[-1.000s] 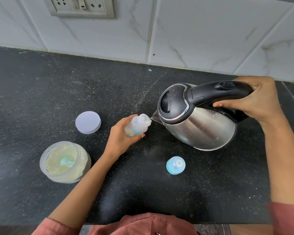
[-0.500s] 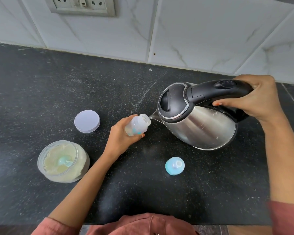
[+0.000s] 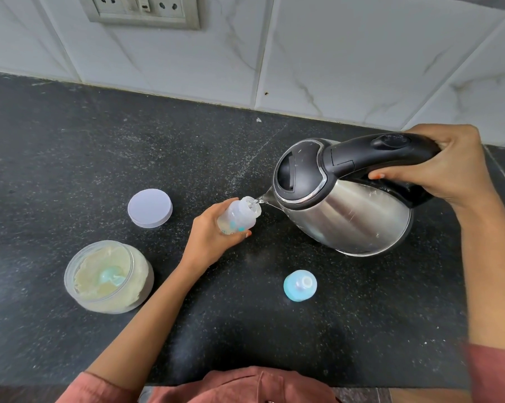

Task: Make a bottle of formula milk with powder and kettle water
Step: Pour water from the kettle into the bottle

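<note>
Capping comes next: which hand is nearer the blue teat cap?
Left. The left hand, holding the bottle, is behind and left of the blue teat cap; the right hand, on the kettle handle, is farther back-right.

One head-worn view looks steeply down, close over the counter (image 3: 71, 158).

The left hand (image 3: 212, 239) is gripping the bottle (image 3: 238, 218), forearm reaching forward. The right hand (image 3: 446, 167) is clasping the kettle handle (image 3: 370, 154).
</note>
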